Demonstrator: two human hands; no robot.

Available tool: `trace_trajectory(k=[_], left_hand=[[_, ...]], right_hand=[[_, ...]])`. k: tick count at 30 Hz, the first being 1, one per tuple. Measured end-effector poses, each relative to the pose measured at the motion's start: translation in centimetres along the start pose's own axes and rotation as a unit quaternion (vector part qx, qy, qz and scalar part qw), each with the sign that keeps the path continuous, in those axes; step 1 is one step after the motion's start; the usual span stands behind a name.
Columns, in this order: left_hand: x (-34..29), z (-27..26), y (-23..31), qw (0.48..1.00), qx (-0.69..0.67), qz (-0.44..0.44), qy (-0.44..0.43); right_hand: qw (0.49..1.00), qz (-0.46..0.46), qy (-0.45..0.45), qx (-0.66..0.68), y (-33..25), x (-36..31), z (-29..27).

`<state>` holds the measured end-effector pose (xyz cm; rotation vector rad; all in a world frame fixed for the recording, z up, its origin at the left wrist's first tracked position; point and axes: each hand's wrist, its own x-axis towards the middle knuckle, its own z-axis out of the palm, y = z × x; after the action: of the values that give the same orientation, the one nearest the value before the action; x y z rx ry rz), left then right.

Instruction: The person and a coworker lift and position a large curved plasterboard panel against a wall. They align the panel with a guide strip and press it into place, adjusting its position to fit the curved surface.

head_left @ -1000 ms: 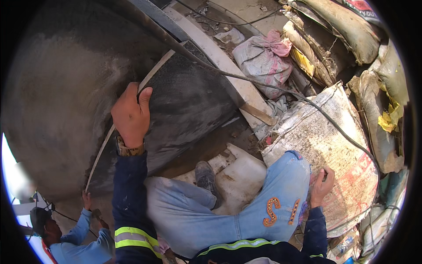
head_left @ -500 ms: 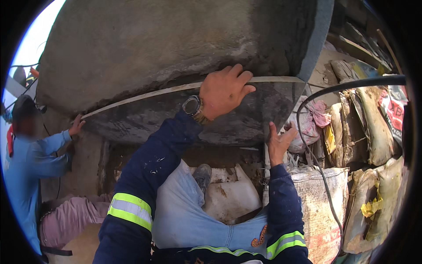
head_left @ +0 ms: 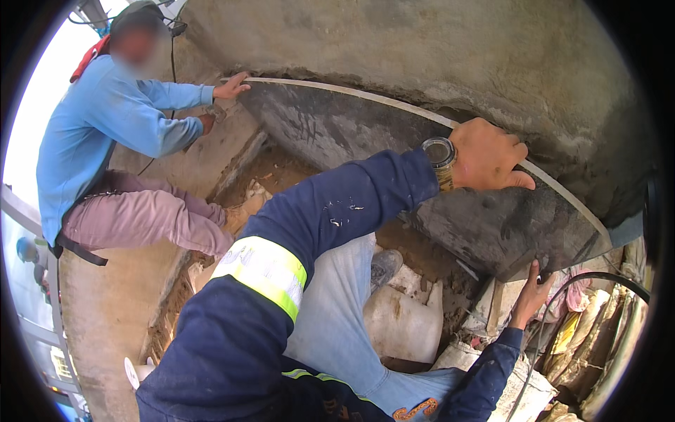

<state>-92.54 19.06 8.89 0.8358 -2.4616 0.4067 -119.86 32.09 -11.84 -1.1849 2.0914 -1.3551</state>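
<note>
Dark grey and dusty, one slab [head_left: 330, 123] stood on its side across the middle of the frame, its long axis slanting from the upper left down to the right edge. Its broad face pointed toward me, and its one pale rim [head_left: 401, 107] faced up, against the concrete wall [head_left: 422, 42].

I had two hands on view. My left hand [head_left: 486, 156], right of centre, gripped that rim, fingers curled over it and thumb along the face. My right hand [head_left: 531, 299], lower right, was spread, fingertips at the slab's bottom corner; I couldn't tell how hard they pressed.

One co-worker [head_left: 116, 119], upper left, laid one hand [head_left: 230, 86] on the far end; what the other hand [head_left: 207, 123] held was unclear.

I wore one watch [head_left: 439, 151], its dial unreadable. One orange letter-shaped patch [head_left: 416, 409] showed on my jeans [head_left: 330, 316]; markings on my jacket front [head_left: 341, 409] were too dim to make out. Below the slab lay one white plastic container [head_left: 397, 327]; one black cable [head_left: 605, 276] curved at lower right.
</note>
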Motion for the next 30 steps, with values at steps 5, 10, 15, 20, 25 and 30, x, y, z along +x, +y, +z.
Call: trace_trajectory(k=[5,10,15,20,25,30], left_hand=[[3.2,0.6,0.3,0.998,-0.016,0.048,0.041],[2.8,0.0,0.0,0.998,0.012,0.033,0.055],[2.1,0.4,0.2,0.999,0.036,-0.017,-0.002],[2.5,0.9,0.8,0.999,0.037,0.003,-0.003],[1.9,1.1,0.1,1.0,0.016,-0.026,-0.005],[1.5,0.8,-0.5,0.999,0.014,-0.034,-0.008]], right_hand=[[0.999,-0.007,0.035,0.003,-0.3,1.2,-1.2],[0.996,-0.047,0.064,0.046,-1.7,1.8,-0.9],[0.998,-0.061,0.027,0.001,-0.2,2.8,-2.8],[0.997,-0.018,-0.073,0.035,1.8,3.1,-5.9],[0.973,0.025,-0.115,0.196,4.3,4.9,-5.5],[0.931,0.071,-0.037,0.355,4.9,6.8,-6.7]])
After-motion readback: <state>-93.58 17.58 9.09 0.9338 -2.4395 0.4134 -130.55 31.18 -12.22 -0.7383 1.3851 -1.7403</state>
